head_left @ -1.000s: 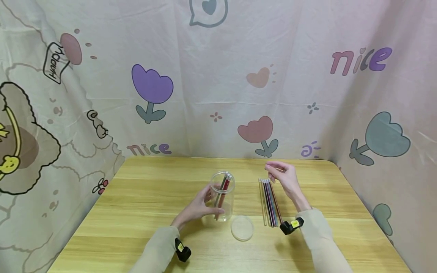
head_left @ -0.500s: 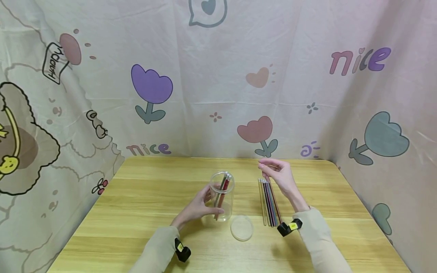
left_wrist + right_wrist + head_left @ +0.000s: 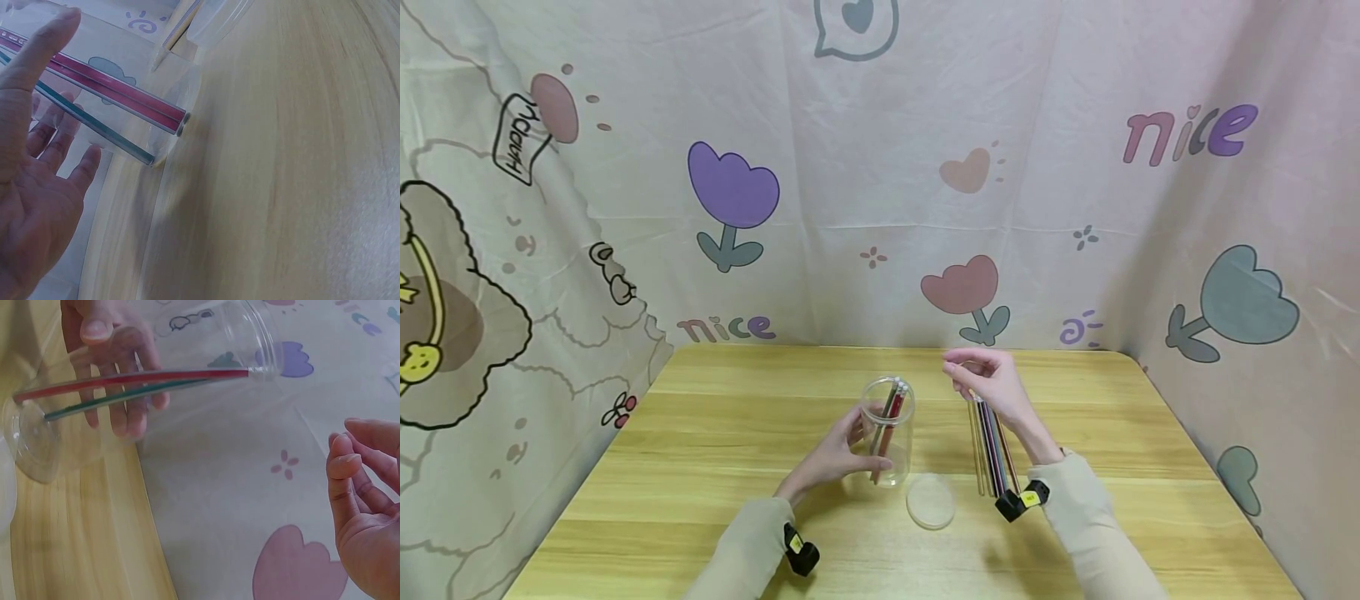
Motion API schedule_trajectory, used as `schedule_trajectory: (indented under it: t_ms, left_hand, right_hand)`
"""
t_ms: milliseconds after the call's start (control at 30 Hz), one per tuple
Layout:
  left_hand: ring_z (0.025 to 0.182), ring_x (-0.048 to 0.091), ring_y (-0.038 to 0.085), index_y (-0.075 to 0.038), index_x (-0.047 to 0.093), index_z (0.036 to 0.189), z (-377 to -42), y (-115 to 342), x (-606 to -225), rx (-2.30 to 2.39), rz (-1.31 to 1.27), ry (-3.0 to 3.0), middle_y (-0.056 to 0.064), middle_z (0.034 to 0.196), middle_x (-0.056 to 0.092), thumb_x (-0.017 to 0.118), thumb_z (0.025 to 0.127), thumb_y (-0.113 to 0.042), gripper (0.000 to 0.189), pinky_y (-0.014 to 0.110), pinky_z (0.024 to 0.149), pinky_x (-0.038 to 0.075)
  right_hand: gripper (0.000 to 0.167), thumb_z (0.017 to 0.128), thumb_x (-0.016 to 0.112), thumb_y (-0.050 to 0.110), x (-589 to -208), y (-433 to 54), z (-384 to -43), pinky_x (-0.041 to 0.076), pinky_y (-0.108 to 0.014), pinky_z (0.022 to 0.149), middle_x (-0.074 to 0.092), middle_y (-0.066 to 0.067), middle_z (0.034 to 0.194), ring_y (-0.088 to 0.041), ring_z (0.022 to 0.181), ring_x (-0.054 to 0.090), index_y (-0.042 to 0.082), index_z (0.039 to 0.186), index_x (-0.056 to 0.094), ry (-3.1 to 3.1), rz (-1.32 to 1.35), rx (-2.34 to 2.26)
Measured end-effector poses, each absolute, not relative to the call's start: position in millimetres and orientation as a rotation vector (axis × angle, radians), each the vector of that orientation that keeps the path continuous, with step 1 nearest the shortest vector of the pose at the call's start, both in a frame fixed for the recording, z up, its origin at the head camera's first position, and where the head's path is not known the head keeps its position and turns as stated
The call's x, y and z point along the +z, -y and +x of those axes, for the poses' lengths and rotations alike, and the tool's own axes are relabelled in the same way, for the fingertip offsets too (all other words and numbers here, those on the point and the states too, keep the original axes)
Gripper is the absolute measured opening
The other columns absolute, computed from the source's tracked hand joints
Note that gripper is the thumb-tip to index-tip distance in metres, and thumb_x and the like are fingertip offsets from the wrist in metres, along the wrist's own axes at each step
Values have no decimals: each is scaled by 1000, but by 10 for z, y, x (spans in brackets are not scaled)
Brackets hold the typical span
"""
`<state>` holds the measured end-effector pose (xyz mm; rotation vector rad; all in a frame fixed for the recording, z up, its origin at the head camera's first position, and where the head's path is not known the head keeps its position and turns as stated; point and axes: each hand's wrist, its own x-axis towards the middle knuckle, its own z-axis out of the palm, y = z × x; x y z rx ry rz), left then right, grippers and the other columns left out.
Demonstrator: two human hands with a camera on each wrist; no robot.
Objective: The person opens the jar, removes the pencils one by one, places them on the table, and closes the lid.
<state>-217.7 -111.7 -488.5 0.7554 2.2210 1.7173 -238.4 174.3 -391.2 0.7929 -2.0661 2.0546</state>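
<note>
My left hand (image 3: pixel 831 454) grips a clear jar (image 3: pixel 901 457) standing on the table, thumb on the near side, fingers round the far side. Inside the jar, red pencils (image 3: pixel 125 94) and a green pencil (image 3: pixel 94 122) lean at a slant. My right hand (image 3: pixel 996 387) hovers right of the jar, above the far ends of a row of pencils (image 3: pixel 988 450). Its fingers are loosely bent, and in the right wrist view nothing shows between them. The hand hides some of the row's far ends in the head view.
A round clear lid (image 3: pixel 931 502) lies flat between the jar and the pencil row, nearer the person. The wooden table (image 3: pixel 737 417) meets a printed cloth backdrop (image 3: pixel 865 167) at its far edge and sides.
My right hand has moved left, from beyond the far right end of the pencil row toward the jar. The left hand and the jar have stayed in place.
</note>
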Motion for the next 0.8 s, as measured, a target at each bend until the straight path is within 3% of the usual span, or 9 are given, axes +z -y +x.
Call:
schedule_trajectory:
  t_ms: [400, 800]
  left_hand:
    - [148, 38, 38, -22, 43, 146, -2189, 1117, -4896, 1723, 796, -2231, 7, 153, 49, 86, 79, -16, 80, 66, 122, 27]
    - [147, 39, 38, -22, 42, 147, -2200, 1118, -4901, 1729, 825, -2216, 8, 153, 49, 85, 80, -15, 80, 66, 122, 27]
  right_hand:
    - [18, 94, 65, 0, -3883, -1551, -2398, 41, -22, 42, 60, 1, 60, -8, 48, 48, -11, 107, 68, 2134, 922, 2002]
    - [25, 95, 67, 6, -3843, -1331, -2380, 31, -15, 46, 51, 8, 54, -2, 48, 39, -14, 109, 68, 2268, 840, 2085]
